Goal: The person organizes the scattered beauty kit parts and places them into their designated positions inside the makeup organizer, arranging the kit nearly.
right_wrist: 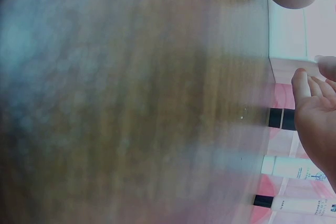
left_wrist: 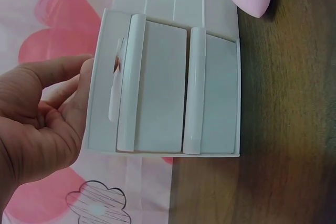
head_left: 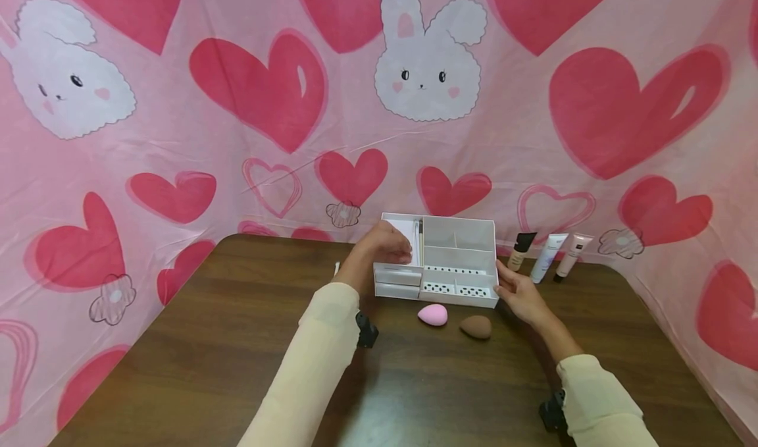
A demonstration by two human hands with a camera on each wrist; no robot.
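Observation:
A white makeup organizer (head_left: pixel 458 231) stands near the back of the table, with open compartments, a perforated tray and two small drawers (left_wrist: pixel 163 87) at its left front. My left hand (head_left: pixel 387 241) is at the left compartment, its fingers bent; the left wrist view shows this hand (left_wrist: pixel 47 114) beside the organizer's top edge, fingertips hidden behind the panel, so whether they hold anything is unclear. Slim sticks (head_left: pixel 419 243) stand in that compartment. With extended fingers my right hand (head_left: pixel 521 295) touches the organizer's right side, also seen as the right hand (right_wrist: pixel 320 108) in its wrist view.
A pink makeup sponge (head_left: pixel 433 315) and a brown makeup sponge (head_left: pixel 476 327) lie before the organizer. Right of it stand a black-capped tube (head_left: pixel 521 252), a white tube (head_left: pixel 549 257) and a pale pink tube (head_left: pixel 572 257). A heart-patterned cloth (head_left: pixel 349 124) hangs behind the wooden table (head_left: pixel 237 341).

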